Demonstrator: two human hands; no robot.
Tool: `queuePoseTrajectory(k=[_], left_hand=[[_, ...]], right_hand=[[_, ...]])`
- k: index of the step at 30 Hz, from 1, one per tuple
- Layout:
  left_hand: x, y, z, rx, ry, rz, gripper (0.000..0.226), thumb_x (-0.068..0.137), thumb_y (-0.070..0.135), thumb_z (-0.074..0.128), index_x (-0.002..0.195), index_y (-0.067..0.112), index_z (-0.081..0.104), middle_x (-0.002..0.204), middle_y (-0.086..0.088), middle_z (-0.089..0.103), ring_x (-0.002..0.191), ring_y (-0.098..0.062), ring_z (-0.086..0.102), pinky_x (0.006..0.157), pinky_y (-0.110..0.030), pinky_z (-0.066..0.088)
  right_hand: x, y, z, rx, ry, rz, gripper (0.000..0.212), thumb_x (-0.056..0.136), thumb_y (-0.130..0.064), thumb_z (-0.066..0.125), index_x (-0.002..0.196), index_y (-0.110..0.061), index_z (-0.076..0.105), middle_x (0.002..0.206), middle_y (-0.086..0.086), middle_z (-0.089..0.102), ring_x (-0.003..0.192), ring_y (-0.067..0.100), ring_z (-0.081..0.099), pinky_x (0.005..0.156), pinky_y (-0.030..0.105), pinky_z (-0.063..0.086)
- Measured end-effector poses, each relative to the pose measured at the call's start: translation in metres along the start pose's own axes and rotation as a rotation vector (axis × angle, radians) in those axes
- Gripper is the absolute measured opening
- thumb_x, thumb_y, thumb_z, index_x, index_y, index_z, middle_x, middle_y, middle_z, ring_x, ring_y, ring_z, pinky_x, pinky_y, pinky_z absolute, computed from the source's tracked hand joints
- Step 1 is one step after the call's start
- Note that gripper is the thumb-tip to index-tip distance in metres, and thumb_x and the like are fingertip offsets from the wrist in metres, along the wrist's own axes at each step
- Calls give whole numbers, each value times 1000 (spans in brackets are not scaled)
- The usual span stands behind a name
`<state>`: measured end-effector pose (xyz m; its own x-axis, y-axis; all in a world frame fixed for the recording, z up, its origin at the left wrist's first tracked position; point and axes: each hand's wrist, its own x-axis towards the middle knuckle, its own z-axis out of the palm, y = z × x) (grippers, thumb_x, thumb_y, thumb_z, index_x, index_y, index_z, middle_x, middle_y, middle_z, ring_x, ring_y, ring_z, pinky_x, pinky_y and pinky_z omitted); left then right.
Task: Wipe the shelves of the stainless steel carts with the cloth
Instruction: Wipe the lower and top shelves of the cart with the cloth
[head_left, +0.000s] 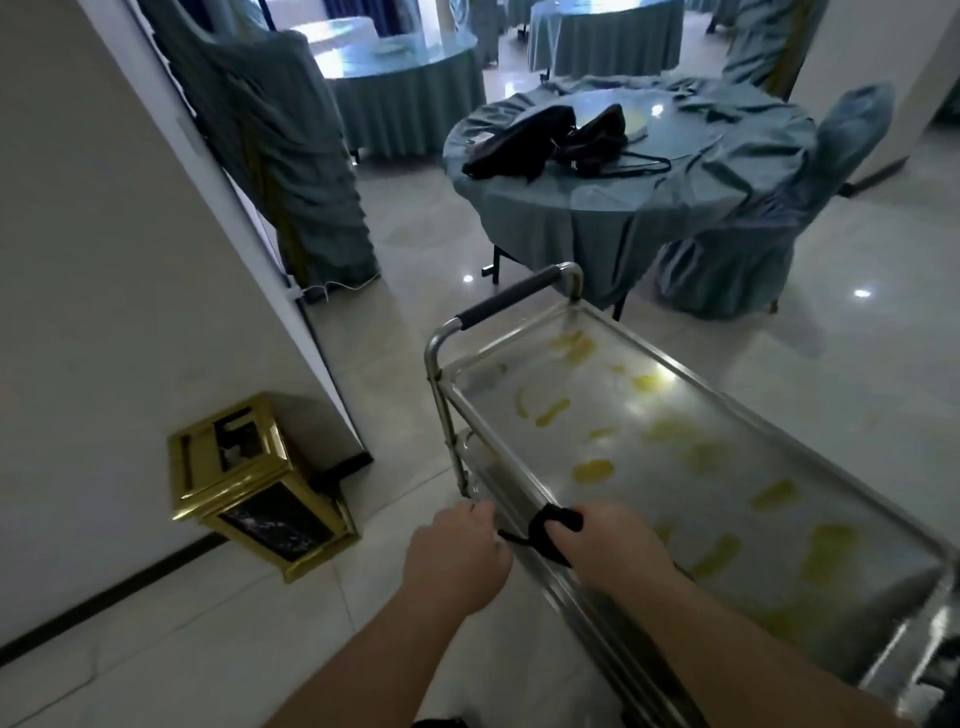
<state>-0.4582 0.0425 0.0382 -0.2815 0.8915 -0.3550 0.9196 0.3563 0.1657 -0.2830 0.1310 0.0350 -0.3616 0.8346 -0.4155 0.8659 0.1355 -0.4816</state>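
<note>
A stainless steel cart (470, 415) stands in front of me, its top shelf (691, 452) smeared with several yellow stains. My right hand (608, 540) holds a black cloth (550, 527) against the near left rim of the top shelf. My left hand (457, 556) is just left of it, fingers curled at the same rim; what they grip is hidden. A black-padded handle (511, 296) crosses the cart's far end. A lower shelf shows dimly beneath the rim.
A gold and black waste bin (254, 483) stands by the white wall at my left. Beyond the cart is a round table (597, 208) draped in blue-grey cloth with black bags (545, 137) on it, and a covered chair (769, 218) to its right. Glossy tiled floor surrounds the cart.
</note>
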Motion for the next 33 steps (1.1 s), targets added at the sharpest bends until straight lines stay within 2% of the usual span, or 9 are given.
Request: queuePoseTrajectory(k=[6, 8, 10, 15, 19, 22, 28, 31, 33], left_hand=[[97, -44, -23, -16, -21, 57, 39, 103, 44, 43, 137, 26, 52, 135, 0, 56, 123, -25, 55, 98, -43, 49], [133, -64, -35, -28, -34, 98, 37, 103, 43, 42, 133, 26, 53, 131, 0, 56, 121, -25, 56, 98, -43, 48], [165, -86, -51, -27, -48, 143, 35, 102, 43, 42, 130, 26, 54, 129, 0, 57, 119, -26, 57, 96, -43, 49], [235, -125, -88, 34, -61, 213, 32, 100, 42, 43, 125, 25, 55, 125, 2, 59, 114, -25, 60, 91, -42, 50], [282, -118, -102, 63, -89, 302, 34, 101, 40, 45, 130, 25, 56, 127, 2, 59, 113, -23, 61, 92, -40, 52], [313, -103, -106, 82, -113, 371, 36, 100, 41, 46, 131, 25, 56, 126, 2, 59, 111, -21, 61, 91, -39, 53], [368, -76, -132, 128, -120, 428, 43, 100, 42, 48, 140, 26, 54, 135, 2, 58, 120, -23, 60, 99, -39, 52], [394, -69, -153, 172, -72, 452, 39, 100, 44, 45, 134, 29, 56, 128, 4, 60, 117, -22, 61, 103, -40, 51], [412, -65, -163, 182, -58, 450, 39, 102, 45, 44, 134, 27, 56, 124, 3, 60, 112, -23, 61, 97, -42, 55]], right_hand=[[81, -25, -1, -5, 40, 71, 43, 94, -55, 52, 75, -18, 62, 65, 1, 62, 58, 15, 59, 51, 30, 38], [112, -37, -1, 40, 50, 123, 43, 95, -56, 51, 80, -20, 68, 66, 1, 66, 61, 18, 65, 54, 33, 46], [136, -51, -2, 62, 44, 193, 41, 95, -57, 51, 86, -22, 70, 71, 0, 69, 68, 20, 68, 64, 37, 56], [175, -85, -1, 154, 104, 330, 37, 91, -58, 53, 82, -25, 67, 72, -4, 68, 68, 17, 66, 69, 38, 59], [197, -92, -5, 226, 153, 428, 37, 87, -62, 54, 76, -28, 64, 69, -4, 66, 64, 17, 66, 60, 35, 56], [218, -87, -17, 283, 159, 476, 37, 92, -57, 56, 79, -24, 64, 70, 2, 66, 63, 22, 66, 52, 33, 51], [274, -75, -40, 400, 168, 500, 33, 101, -47, 59, 83, -19, 65, 80, 5, 67, 73, 21, 64, 57, 28, 44], [300, -77, -52, 455, 169, 490, 35, 101, -46, 60, 83, -16, 66, 80, 7, 67, 75, 23, 64, 59, 30, 42], [315, -79, -58, 489, 174, 495, 35, 100, -46, 60, 84, -15, 66, 82, 9, 67, 77, 26, 65, 62, 31, 45]])
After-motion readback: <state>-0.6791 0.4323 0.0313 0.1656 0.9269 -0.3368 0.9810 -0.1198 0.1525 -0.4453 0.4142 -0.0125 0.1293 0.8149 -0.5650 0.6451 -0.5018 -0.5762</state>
